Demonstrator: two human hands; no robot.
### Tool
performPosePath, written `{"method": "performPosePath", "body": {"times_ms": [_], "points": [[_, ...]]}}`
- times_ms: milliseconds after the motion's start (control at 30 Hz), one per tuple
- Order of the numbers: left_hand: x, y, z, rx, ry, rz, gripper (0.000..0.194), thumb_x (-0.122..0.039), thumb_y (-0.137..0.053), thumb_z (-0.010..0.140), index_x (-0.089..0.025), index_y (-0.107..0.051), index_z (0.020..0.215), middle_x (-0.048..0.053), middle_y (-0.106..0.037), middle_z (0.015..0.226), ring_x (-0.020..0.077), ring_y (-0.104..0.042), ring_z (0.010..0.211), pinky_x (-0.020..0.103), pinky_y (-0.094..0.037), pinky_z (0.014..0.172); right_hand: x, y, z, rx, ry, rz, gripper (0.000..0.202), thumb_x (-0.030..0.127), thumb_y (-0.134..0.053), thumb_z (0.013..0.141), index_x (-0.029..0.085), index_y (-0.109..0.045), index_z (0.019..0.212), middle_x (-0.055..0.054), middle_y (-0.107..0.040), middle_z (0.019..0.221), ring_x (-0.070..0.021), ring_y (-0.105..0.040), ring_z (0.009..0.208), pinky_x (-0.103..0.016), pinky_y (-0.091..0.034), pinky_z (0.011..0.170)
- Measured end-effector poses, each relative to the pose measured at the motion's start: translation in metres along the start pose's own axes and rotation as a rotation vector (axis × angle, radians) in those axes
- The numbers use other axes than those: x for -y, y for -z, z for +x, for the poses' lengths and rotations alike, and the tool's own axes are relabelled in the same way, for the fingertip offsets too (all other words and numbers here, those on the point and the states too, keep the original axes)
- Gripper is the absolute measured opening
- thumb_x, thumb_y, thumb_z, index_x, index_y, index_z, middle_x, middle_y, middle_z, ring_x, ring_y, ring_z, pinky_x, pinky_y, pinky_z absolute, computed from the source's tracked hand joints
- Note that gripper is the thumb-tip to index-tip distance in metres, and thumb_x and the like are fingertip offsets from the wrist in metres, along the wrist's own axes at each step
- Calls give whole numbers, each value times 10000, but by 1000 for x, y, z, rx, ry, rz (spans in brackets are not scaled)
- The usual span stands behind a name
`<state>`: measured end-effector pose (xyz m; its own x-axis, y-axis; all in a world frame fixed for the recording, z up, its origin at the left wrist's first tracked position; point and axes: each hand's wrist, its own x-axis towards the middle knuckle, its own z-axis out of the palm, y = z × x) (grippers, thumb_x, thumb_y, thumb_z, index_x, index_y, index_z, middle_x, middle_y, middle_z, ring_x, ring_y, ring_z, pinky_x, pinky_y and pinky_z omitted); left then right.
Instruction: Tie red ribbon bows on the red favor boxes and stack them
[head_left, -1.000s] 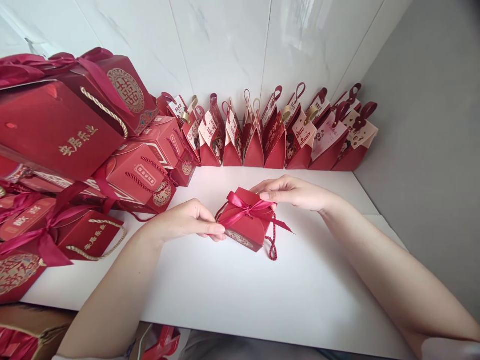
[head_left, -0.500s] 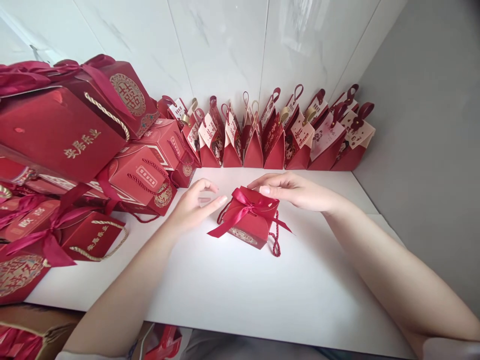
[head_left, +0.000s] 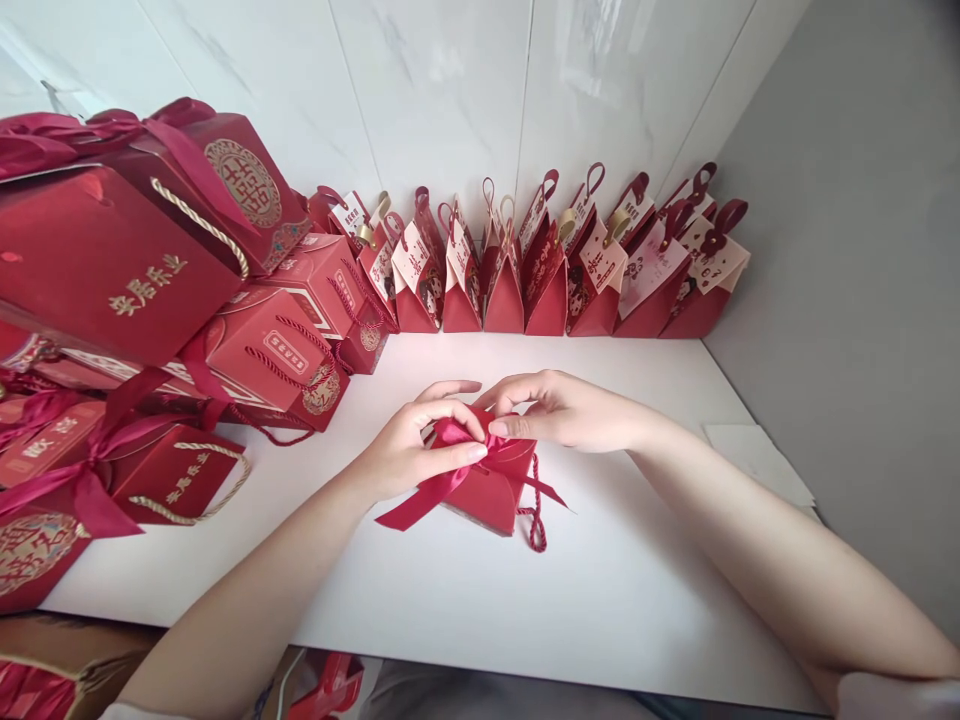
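A small red gift box [head_left: 487,497] with a twisted cord handle [head_left: 537,520] hanging at its right sits on the white table. Across its top is a crimson ribbon bow [head_left: 439,488] whose tails spread to both sides. Thumb and index finger of my left hand [head_left: 420,440] pinch the bow from the left. From the right, my right hand [head_left: 559,410] pinches the bow near its knot, fingers curled. Both hands partly cover the top of the box.
Larger red gift boxes [head_left: 247,345] with ribbons and rope handles are stacked on the left. Small peaked red boxes [head_left: 545,290] line the back wall. A cardboard carton [head_left: 112,650] holding red ribbon stands at the lower left; a grey partition [head_left: 847,280] rises on the right.
Both hands have come together over the box and closed on the ribbon bow. The box has shifted slightly left and nearer to me.
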<state>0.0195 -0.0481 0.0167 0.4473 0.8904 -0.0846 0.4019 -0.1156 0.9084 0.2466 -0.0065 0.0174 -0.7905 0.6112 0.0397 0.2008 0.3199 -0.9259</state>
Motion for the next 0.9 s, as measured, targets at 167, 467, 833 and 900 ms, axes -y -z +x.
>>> {"method": "performPosePath", "body": {"times_ms": [167,467,833,900], "points": [[6,-5,1,33,-60,4,118,-307,-729,772,-198,-692,802,64,-501,1371,265,-505,1285,402,-331,1139,0,2,-2,14,-16,-34,346,532,-612,875,196,-693,849,-18,-691,865,-188,-592,809,-314,-459,752],[8,-1,-2,48,-56,77,179,-291,-736,758,-214,-655,899,51,-512,1350,255,-507,1281,409,-355,1116,2,3,-4,43,-39,-6,389,540,-558,914,170,-668,866,-26,-676,870,-166,-564,783,-291,-435,739],[-2,47,-12,126,117,404,355,-534,-661,788,-184,-602,802,-24,-609,778,137,-549,734,259,-436,697,13,21,-13,13,-134,-74,403,544,-557,912,209,-699,1086,-56,-662,1216,-226,-620,1051,-324,-463,890],[1,48,-12,267,202,387,393,-567,-650,784,-177,-614,754,-29,-585,695,119,-506,644,241,-390,594,14,22,-15,34,-147,-82,368,527,-582,901,209,-698,1044,-59,-657,1228,-229,-622,1056,-325,-470,886]]}}
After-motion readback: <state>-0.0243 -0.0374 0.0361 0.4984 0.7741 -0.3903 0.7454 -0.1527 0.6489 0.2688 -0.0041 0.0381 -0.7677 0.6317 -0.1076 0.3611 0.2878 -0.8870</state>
